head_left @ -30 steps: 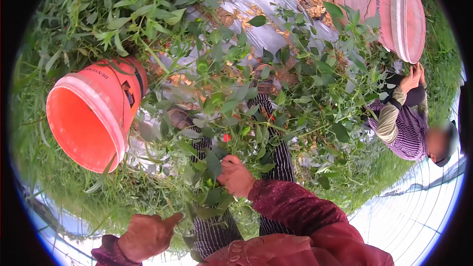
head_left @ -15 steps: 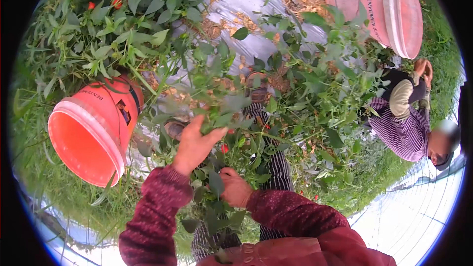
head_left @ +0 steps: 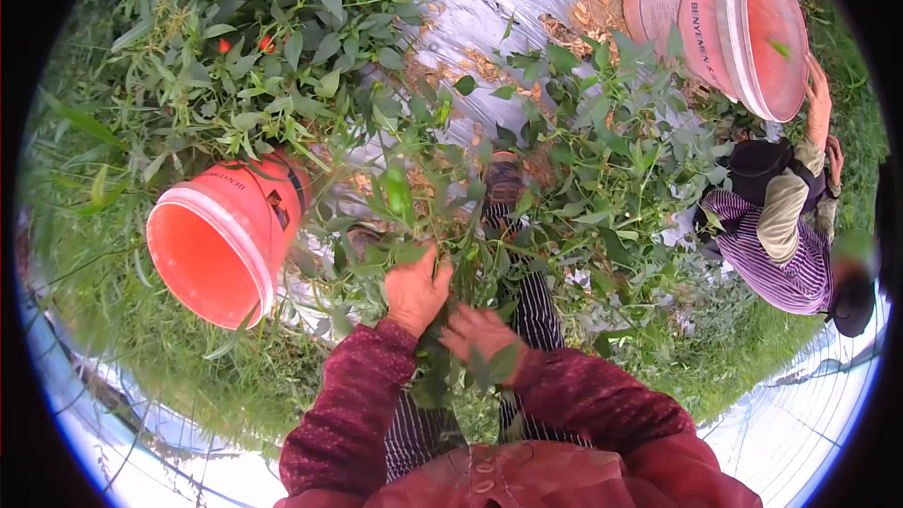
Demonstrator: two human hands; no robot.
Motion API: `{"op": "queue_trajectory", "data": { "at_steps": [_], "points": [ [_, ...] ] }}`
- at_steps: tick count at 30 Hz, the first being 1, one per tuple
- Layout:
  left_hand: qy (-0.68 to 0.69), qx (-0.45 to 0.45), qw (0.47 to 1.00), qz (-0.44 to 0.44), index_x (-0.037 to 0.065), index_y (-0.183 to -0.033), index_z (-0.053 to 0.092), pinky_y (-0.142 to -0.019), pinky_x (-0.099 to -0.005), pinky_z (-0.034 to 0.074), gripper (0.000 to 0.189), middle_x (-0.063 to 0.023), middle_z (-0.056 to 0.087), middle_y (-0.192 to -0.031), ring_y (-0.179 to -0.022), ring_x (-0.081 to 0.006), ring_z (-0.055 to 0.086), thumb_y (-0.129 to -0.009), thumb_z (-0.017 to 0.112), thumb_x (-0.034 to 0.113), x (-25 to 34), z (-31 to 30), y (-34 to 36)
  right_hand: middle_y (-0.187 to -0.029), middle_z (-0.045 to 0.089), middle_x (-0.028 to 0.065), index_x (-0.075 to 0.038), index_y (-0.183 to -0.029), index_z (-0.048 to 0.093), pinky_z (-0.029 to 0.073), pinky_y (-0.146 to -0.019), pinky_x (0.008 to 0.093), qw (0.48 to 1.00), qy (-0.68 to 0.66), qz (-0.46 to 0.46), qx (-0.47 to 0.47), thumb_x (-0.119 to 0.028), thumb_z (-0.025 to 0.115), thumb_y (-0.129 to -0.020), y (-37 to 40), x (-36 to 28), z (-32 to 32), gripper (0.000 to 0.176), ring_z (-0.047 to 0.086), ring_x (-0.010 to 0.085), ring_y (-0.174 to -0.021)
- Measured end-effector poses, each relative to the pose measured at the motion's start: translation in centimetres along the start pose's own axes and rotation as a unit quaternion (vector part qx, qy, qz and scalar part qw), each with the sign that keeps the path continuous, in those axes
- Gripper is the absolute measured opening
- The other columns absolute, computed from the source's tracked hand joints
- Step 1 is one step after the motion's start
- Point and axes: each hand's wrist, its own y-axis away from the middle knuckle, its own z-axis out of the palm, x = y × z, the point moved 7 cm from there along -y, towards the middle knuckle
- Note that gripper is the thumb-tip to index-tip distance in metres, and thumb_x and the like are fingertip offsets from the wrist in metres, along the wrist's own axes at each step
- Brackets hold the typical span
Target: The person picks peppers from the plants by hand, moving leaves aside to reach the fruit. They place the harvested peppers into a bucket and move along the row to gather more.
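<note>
My left hand (head_left: 417,292) is closed among the stems of a leafy plant (head_left: 470,249) in front of my body. Its fingertips go into the foliage, and what they hold cannot be made out. A green pepper (head_left: 397,194) hangs just above that hand. Beside it on the right, my right hand (head_left: 482,341) has its fingers apart, close to the lower leaves, with a leaf partly covering the palm. An orange-red bucket (head_left: 230,207) lies tilted at the left, its open mouth facing me.
A second bucket (head_left: 710,23) is at the upper right, with a co-worker's hand at its rim. That person (head_left: 771,245) bends at the right in a striped top. Silvery plastic sheeting (head_left: 489,0) covers the ground between plants. Red peppers (head_left: 267,44) show at upper left.
My left hand has moved right and down, from open to closed. My right hand has shifted right and its fingers have spread. The co-worker's hand has reached the bucket rim.
</note>
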Motion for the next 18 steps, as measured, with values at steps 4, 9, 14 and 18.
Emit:
{"op": "queue_trajectory", "data": {
  "at_steps": [4,9,14,18],
  "points": [
    [-0.071,-0.038,0.997,-0.023,0.005,-0.104,0.059,-0.067,-0.0434,0.049,0.031,-0.0156,0.063,-0.090,-0.076,-0.0335,0.061,-0.082,0.059,0.027,1.0,0.0,1.3,-0.122,0.051,0.0159,-0.006,-0.127,0.047,0.040,-0.097,0.0400,0.847,-0.482,0.210,0.079,-0.024,0.055,-0.081,1.0,6.3,-6.4,0.050,0.048,0.0304,-0.119],
    [-0.032,-0.011,0.999,0.031,0.006,-0.101,0.061,-0.069,-0.0441,0.048,0.029,-0.0138,0.063,-0.093,-0.079,-0.0342,0.062,-0.079,0.064,0.024,3.0,0.6,1.0,-0.130,0.049,0.0150,-0.006,-0.126,0.047,0.040,-0.097,0.0420,0.919,-0.314,0.178,0.160,-0.030,0.067,-0.078,-5.3,8.6,-9.7,0.058,0.049,0.0281,-0.120],
    [-0.056,-0.116,0.990,-0.054,0.007,-0.100,0.064,-0.069,-0.0440,0.048,0.027,-0.0152,0.065,-0.086,-0.081,-0.0342,0.062,-0.079,0.065,0.024,2.4,0.9,1.6,-0.119,0.054,0.0149,-0.012,-0.121,0.051,0.040,-0.097,0.0391,0.882,-0.430,0.125,0.146,-0.025,0.070,-0.076,-10.1,7.2,-6.1,0.051,0.052,0.0277,-0.113],
    [-0.035,-0.148,0.988,-0.036,0.005,-0.101,0.063,-0.072,-0.0460,0.047,0.030,-0.0188,0.064,-0.092,-0.083,-0.0366,0.061,-0.080,0.064,0.026,1.3,-1.1,1.8,-0.094,0.059,0.0123,-0.011,-0.108,0.056,0.043,-0.083,0.0470,0.947,-0.214,0.128,0.201,-0.023,0.066,-0.076,-11.7,6.2,-6.1,0.035,0.054,0.0339,-0.095]
  ]
}}
